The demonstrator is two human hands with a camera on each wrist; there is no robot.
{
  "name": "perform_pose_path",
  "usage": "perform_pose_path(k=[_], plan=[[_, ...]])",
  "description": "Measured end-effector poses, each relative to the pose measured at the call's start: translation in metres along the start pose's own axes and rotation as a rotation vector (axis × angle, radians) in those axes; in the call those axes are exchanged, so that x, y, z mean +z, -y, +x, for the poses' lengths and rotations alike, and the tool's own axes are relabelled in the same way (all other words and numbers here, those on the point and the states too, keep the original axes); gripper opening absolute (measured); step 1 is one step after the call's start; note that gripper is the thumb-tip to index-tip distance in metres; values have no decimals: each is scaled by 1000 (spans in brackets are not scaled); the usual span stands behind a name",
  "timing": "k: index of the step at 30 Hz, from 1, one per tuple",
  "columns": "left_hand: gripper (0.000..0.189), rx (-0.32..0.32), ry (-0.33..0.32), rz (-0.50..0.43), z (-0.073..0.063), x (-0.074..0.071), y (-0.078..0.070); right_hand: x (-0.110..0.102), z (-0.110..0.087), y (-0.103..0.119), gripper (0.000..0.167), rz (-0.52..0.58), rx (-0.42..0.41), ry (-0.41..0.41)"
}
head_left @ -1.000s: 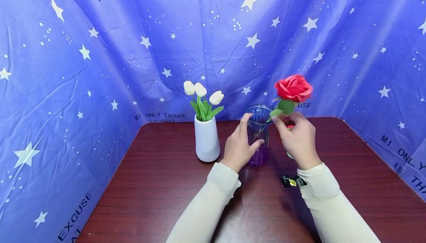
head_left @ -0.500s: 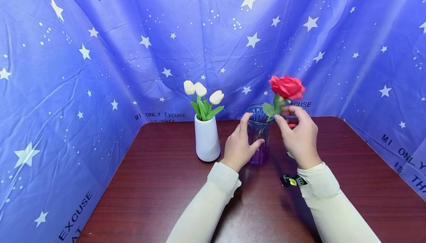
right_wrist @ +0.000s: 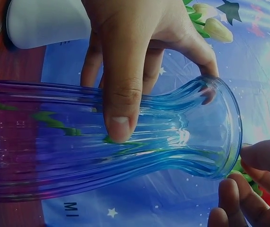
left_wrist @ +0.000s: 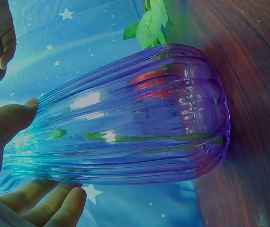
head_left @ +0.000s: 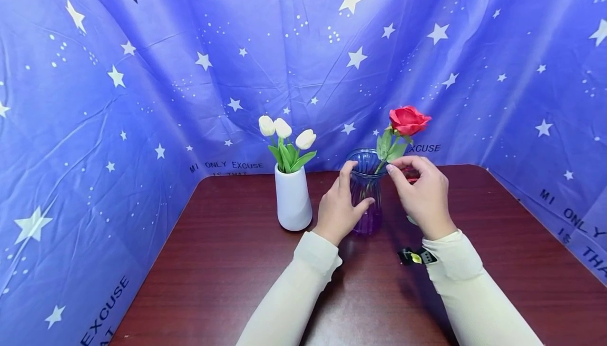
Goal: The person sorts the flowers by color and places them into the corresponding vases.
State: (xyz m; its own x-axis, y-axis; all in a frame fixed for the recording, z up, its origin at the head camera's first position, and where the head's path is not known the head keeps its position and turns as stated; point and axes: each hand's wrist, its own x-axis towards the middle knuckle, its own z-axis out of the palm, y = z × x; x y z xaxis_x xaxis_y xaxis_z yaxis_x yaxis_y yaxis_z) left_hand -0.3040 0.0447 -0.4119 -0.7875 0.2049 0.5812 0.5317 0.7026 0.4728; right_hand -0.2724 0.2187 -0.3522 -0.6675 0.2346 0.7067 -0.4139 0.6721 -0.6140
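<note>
My left hand (head_left: 338, 204) grips the ribbed glass vase (right_wrist: 163, 127), blue at the mouth and purple at the base, thumb on one side and fingers on the other. It stands upright on the table. A red rose (head_left: 410, 120) with green leaves leans to the right out of its mouth; through the glass in the left wrist view, the green stem (left_wrist: 144, 138) reaches down near the base. My right hand (head_left: 422, 193) pinches the rose low among its leaves, thumb and index fingertip together right at the vase's rim.
Left of the glass vase stands a white vase (head_left: 293, 201) holding white tulips (head_left: 283, 128). Behind my right hand, another red flower (head_left: 413, 179) and a leaf (head_left: 411, 220) partly show. A starry blue cloth (head_left: 284, 46) surrounds the table (head_left: 227, 262).
The rose has turned and shifted left and away, upright over the vase's mouth. My right fingers have slid down and come together at the rim. My left hand keeps its grip.
</note>
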Motion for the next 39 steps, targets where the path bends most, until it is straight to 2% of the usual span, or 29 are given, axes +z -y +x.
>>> perform_pose_path(k=[7,12,21,24,31,39], plan=[[98,6,2,-2,2,-2,-2,-7,3,-2,11,-17,3,16],[98,9,6,-4,1,-3,-2,-16,6,-7,14,-52,24,63],[99,1,-9,-18,2,-5,0,-30,15,-14,20,-190,79,259],[99,0,-6,-17,2,-4,-1,-35,17,-20,19,-222,98,315],[98,14,-8,-12,0,-2,-1,-42,17,-34,29,-289,147,464],[98,7,-5,-23,-2,-1,-1,-50,18,-56,35,-386,194,582]])
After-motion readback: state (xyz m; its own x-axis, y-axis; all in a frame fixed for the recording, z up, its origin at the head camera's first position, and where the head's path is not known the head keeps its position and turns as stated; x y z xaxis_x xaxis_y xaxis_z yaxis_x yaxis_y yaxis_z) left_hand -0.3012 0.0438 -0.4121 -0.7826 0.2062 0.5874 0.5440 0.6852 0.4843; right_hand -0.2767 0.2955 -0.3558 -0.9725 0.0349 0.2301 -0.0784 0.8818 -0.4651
